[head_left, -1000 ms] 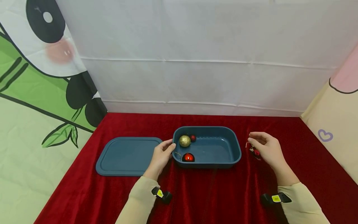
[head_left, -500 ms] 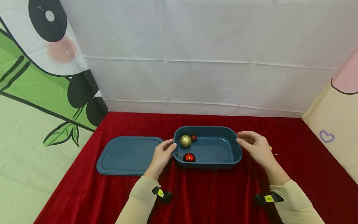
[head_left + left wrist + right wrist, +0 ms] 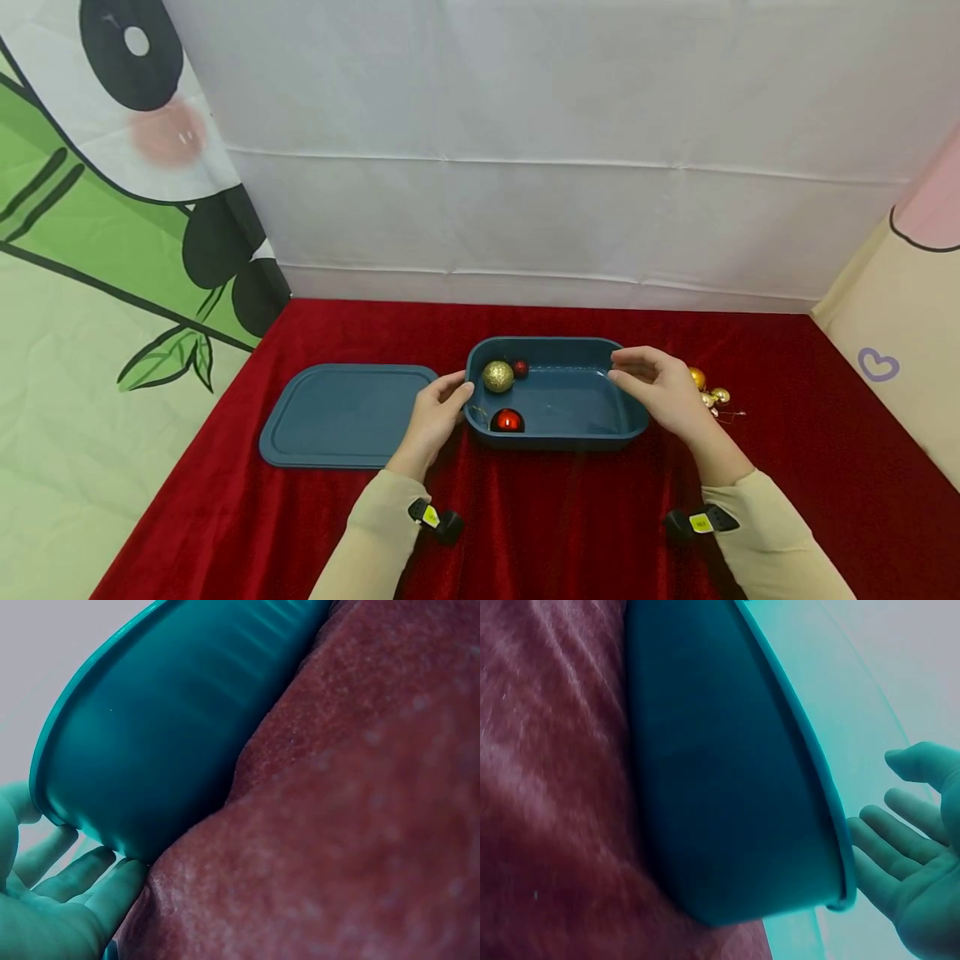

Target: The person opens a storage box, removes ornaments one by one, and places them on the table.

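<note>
A blue plastic food box [image 3: 558, 444] stands without its lid on the red cloth. Inside lie a gold glitter bauble [image 3: 498, 377], a small red bauble [image 3: 521, 368] and a shiny red bauble [image 3: 507, 420], all toward its left. My left hand [image 3: 432, 414] grips the left end, thumb at the rim and fingers against the outer wall. Over the right end is my right hand [image 3: 663, 396], thumb and fingertips apart above the box. The right wrist view shows that hand [image 3: 922, 847] beside the rim with nothing visible between its fingers.
Left of the box lies a flat blue lid [image 3: 348, 417], partly behind my left hand. Several small gold baubles [image 3: 716, 396] rest on the red cloth [image 3: 570, 517] to the right, partly hidden by my right hand. A white backdrop [image 3: 525, 217] rises behind.
My right hand has moved left, from a red ornament on the right to over the box's right end. Gold baubles have come into view; that ornament is out of sight. My left hand stays put.
</note>
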A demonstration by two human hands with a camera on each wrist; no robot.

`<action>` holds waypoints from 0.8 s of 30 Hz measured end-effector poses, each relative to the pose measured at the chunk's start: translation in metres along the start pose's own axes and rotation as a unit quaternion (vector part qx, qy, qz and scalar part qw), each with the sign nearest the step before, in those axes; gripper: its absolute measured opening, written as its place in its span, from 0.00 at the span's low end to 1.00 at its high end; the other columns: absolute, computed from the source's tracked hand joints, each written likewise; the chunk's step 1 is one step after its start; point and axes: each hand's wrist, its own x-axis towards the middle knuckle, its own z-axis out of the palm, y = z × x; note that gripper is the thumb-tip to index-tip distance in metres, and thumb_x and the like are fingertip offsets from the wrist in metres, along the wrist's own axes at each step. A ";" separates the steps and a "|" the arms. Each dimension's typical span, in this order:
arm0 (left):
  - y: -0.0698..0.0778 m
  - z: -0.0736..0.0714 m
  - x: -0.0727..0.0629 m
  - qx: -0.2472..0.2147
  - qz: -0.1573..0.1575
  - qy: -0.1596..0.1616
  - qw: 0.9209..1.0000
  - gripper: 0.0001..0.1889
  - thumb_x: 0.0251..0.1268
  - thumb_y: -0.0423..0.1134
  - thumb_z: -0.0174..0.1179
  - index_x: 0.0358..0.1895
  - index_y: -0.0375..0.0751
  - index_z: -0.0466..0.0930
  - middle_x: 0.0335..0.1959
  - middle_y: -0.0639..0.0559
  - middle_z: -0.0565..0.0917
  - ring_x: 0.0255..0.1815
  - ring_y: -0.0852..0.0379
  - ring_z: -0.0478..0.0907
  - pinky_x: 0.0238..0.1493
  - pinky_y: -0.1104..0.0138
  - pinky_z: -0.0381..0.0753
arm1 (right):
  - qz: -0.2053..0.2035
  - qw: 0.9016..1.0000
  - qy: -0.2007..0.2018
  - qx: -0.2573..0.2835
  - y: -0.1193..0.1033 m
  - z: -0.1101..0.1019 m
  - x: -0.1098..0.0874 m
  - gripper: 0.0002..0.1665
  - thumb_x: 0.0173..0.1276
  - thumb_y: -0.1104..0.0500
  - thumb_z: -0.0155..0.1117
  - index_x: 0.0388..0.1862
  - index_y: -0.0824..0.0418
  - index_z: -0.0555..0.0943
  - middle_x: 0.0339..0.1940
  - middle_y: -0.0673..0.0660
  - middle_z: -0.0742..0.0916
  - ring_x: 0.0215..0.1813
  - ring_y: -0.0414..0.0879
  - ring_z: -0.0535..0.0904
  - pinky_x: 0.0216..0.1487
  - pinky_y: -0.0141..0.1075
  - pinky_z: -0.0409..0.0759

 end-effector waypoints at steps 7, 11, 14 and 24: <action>0.001 -0.001 0.000 -0.009 0.001 -0.004 1.000 0.21 0.68 0.42 0.56 0.62 0.39 0.73 0.56 0.39 0.79 0.53 0.47 0.79 0.48 0.62 0.81 | 0.004 1.000 -0.011 -0.007 -0.007 0.012 0.006 0.21 0.64 0.55 0.65 0.52 0.64 0.79 0.50 0.65 0.84 0.47 0.43 0.83 0.45 0.22 0.77; 0.001 0.000 -0.001 -0.010 0.002 -0.003 1.000 0.20 0.68 0.41 0.55 0.61 0.39 0.73 0.55 0.39 0.79 0.53 0.47 0.79 0.48 0.63 0.81 | 0.006 1.000 -0.021 -0.012 -0.009 0.019 0.010 0.20 0.65 0.54 0.65 0.52 0.63 0.79 0.51 0.65 0.84 0.50 0.53 0.82 0.48 0.30 0.80; 0.001 0.000 -0.001 -0.011 0.003 -0.002 1.000 0.20 0.68 0.41 0.55 0.61 0.39 0.73 0.55 0.39 0.79 0.52 0.48 0.79 0.48 0.62 0.81 | 0.005 1.000 -0.027 -0.016 -0.011 0.024 0.013 0.20 0.65 0.54 0.65 0.53 0.63 0.79 0.51 0.65 0.84 0.51 0.54 0.82 0.51 0.40 0.80; 0.001 0.000 0.000 -0.014 0.003 -0.005 1.000 0.21 0.68 0.41 0.55 0.62 0.40 0.73 0.55 0.39 0.79 0.52 0.48 0.79 0.48 0.63 0.81 | 0.003 0.998 -0.055 -0.022 -0.012 0.043 0.024 0.24 0.65 0.53 0.65 0.55 0.64 0.78 0.53 0.64 0.83 0.53 0.55 0.81 0.52 0.47 0.80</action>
